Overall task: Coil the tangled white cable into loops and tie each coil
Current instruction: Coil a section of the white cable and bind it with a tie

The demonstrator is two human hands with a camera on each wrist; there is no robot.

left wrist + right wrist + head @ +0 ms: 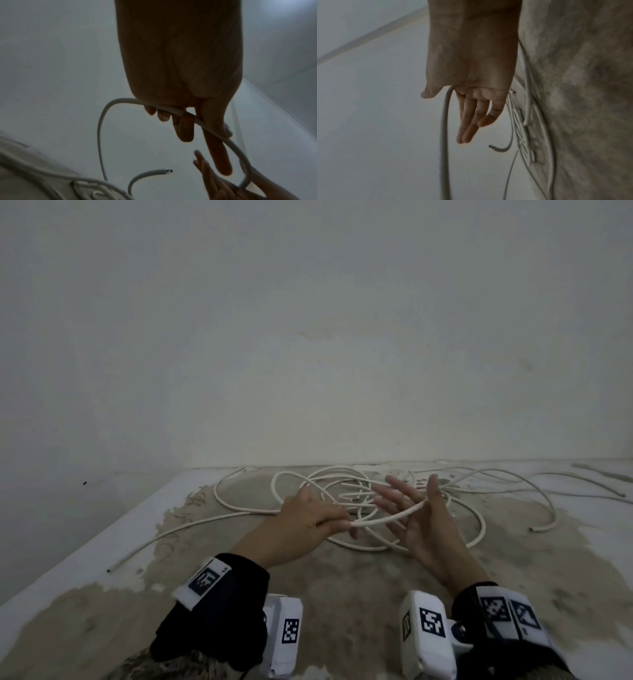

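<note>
The tangled white cable (342,494) lies in loose overlapping loops on a stained surface (342,594) near the wall. My left hand (308,515) grips one strand (387,517) of it, lifted off the surface; its fingers (163,115) curl round the cable (101,128) and the thumb presses on it. That strand runs right into the crook between thumb and fingers of my right hand (411,508), whose fingers (471,121) are straight and spread. The strand (444,135) hangs past the right palm. A cut cable end (500,148) sticks up from the pile (164,171).
A plain wall (308,337) rises just behind the tangle. The surface's left edge (68,570) runs diagonally. Loose cable ends reach out to the near left (109,570), the right (532,529) and the far right (621,494).
</note>
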